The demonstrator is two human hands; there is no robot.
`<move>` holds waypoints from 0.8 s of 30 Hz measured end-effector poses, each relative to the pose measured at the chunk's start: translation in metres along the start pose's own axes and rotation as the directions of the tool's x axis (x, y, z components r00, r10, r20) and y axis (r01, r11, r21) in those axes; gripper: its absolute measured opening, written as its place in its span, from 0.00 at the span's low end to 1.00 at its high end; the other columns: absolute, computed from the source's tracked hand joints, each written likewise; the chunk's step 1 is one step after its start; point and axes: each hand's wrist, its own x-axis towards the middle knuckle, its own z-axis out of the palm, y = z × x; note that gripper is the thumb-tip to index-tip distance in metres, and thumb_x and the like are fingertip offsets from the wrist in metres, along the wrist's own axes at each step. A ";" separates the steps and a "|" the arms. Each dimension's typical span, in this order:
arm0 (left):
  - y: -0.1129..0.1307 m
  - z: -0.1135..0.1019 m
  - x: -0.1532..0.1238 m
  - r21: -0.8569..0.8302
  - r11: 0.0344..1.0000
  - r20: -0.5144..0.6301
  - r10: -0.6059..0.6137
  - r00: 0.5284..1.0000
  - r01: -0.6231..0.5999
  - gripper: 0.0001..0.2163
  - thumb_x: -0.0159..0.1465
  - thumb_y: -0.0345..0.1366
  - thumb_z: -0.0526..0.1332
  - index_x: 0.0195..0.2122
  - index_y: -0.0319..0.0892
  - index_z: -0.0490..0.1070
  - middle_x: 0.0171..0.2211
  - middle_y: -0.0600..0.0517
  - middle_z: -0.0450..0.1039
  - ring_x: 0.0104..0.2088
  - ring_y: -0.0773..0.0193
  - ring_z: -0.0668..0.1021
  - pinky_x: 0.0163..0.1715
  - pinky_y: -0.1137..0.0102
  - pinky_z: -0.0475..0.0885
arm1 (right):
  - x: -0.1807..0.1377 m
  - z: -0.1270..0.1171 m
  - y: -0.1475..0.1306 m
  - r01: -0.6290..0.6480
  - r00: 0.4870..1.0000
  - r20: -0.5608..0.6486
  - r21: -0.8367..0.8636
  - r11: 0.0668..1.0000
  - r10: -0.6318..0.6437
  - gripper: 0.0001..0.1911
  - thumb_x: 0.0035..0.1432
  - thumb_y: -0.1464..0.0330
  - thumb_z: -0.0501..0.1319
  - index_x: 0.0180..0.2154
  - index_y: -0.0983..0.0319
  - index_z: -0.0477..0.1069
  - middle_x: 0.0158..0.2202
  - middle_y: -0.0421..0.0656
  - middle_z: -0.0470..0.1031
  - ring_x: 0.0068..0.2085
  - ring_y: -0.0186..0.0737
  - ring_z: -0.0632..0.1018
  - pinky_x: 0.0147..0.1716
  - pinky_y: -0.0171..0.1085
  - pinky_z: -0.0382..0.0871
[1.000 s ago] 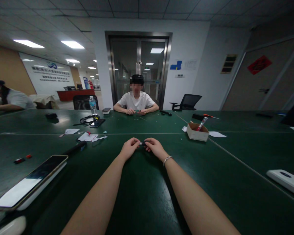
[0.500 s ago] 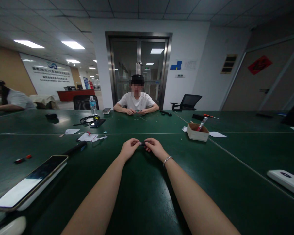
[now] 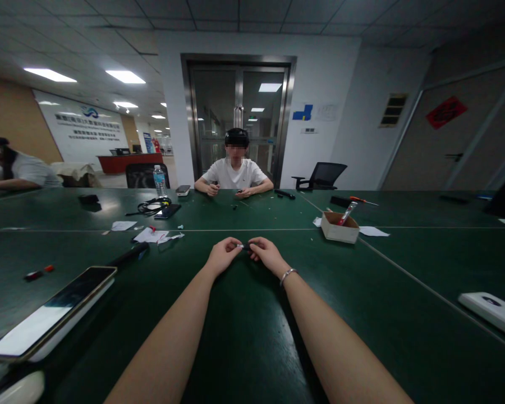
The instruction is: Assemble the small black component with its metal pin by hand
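Observation:
Both of my forearms stretch out over a dark green table (image 3: 252, 336). My left hand (image 3: 222, 255) and my right hand (image 3: 267, 254) meet in the middle, fingers pinched on a small dark object with a pale end (image 3: 243, 246) held between them just above the tabletop. A bracelet sits on my right wrist. Most of the small object is hidden by my fingertips.
A phone on a white base (image 3: 50, 314) lies at the near left, a black pen (image 3: 128, 255) and paper scraps (image 3: 151, 235) beyond it. A cardboard box with a red tool (image 3: 340, 226) stands at the right, a white device (image 3: 490, 308) far right. A person (image 3: 234, 173) sits opposite.
My hands stay pinched on the small object with almost no movement. The person opposite has drawn their hands apart.

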 end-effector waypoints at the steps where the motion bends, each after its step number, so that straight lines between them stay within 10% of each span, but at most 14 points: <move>1: 0.001 0.000 0.000 -0.013 1.000 -0.001 0.001 1.000 -0.001 0.13 0.56 0.42 0.63 0.39 0.41 0.75 0.34 0.49 0.77 0.35 0.64 0.77 0.39 0.68 0.71 | 0.000 0.000 0.001 0.003 1.000 0.000 -0.002 1.000 -0.003 0.06 0.58 0.77 0.58 0.39 0.66 0.70 0.22 0.37 0.72 0.20 0.27 0.73 0.20 0.27 0.67; 24: -0.003 0.001 0.003 -0.045 0.999 0.018 -0.012 1.000 0.013 0.14 0.60 0.46 0.59 0.39 0.41 0.73 0.29 0.52 0.74 0.32 0.65 0.76 0.35 0.69 0.70 | 0.003 -0.001 0.005 0.009 1.000 0.010 -0.005 1.000 -0.009 0.06 0.57 0.76 0.60 0.39 0.65 0.70 0.23 0.38 0.73 0.21 0.27 0.73 0.20 0.27 0.67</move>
